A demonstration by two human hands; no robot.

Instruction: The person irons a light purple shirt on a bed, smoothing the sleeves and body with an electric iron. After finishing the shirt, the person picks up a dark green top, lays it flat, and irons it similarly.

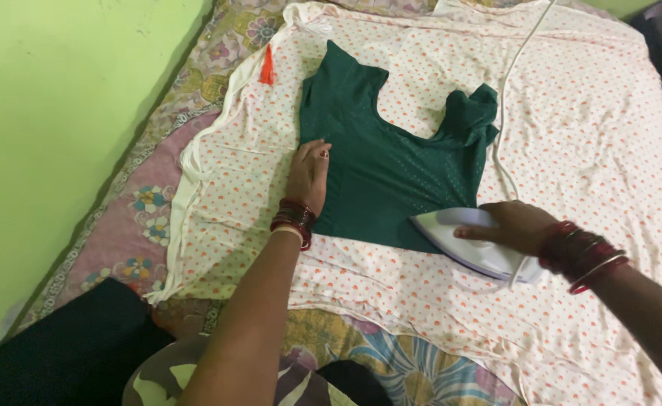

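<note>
- Across a bed point(158, 225) pushed against a green wall point(53, 135), a flowered cover lay beneath everything, giving a broad, soft base for pressing clothes.
- Over that cover, a white sheet with orange dots point(587, 120) was spread nearly flat, evidently as a clean layer between garment and bedding; a small orange tag point(267, 66) showed at its upper left edge.
- At the middle of the sheet lay a dark green blouse point(387, 162), neckline facing away from the person and sleeves splayed outward, so that its body panel sat open to the iron.
- At the blouse's lower right corner stood a white and lilac iron point(470, 240), soleplate down and tip aimed left into the fabric; its white cord point(505, 113) trailed up and away over the sheet, out of the ironing path.
- Atop the iron, the right hand point(515, 225) was clamped around the handle, its grip full on the iron, red bangles at the wrist.
- On the blouse's left edge, the left hand point(308, 173) rested flat, fingers spread and holding nothing, apparently pinning the cloth taut against the iron's push.
</note>
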